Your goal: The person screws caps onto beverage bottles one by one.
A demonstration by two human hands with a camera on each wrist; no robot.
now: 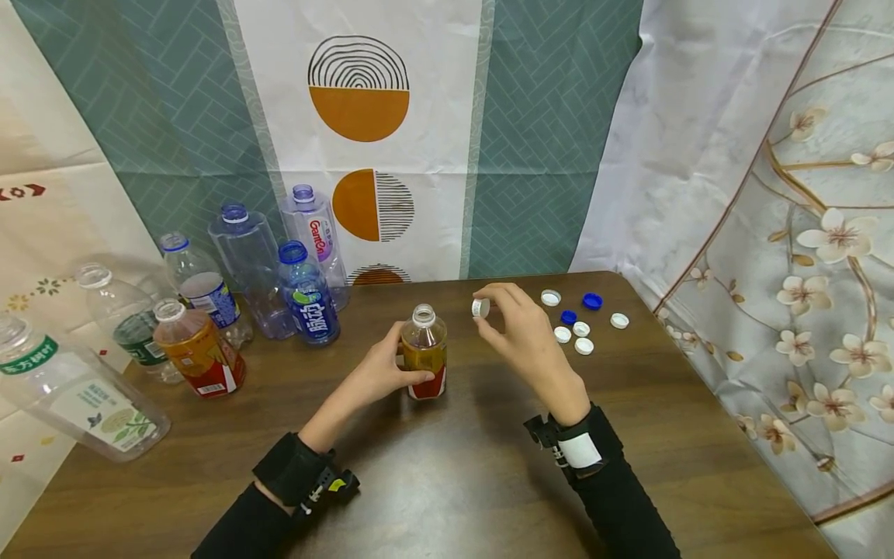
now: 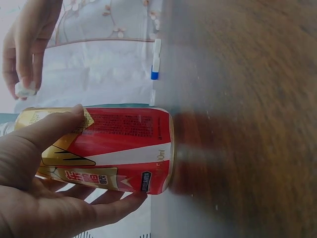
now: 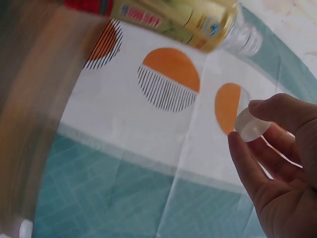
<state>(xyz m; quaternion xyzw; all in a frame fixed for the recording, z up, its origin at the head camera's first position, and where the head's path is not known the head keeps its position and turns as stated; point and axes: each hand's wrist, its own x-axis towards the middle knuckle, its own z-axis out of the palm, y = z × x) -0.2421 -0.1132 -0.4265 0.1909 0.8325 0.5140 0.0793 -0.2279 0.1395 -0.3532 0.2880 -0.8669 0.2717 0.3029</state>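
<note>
A small plastic bottle with a red and gold label (image 1: 425, 355) stands upright on the table, its mouth uncapped. My left hand (image 1: 380, 371) grips its body, thumb on the near side and fingers curled behind. In the left wrist view the bottle's red label (image 2: 124, 144) shows between thumb and fingers. My right hand (image 1: 527, 341) pinches a white bottle cap (image 1: 480, 308) between thumb and fingertips, in the air to the right of the bottle's neck. The right wrist view shows the same cap (image 3: 251, 125) held edgewise, apart from the bottle's clear neck (image 3: 243, 39).
Several white and blue caps (image 1: 581, 329) lie loose on the table (image 1: 489, 481) at the right. Uncapped empty bottles stand at the left, among them a blue-labelled bottle (image 1: 307, 299), an orange-labelled bottle (image 1: 202, 353) and a large clear bottle (image 1: 84, 396). A patterned curtain (image 1: 552, 140) hangs behind.
</note>
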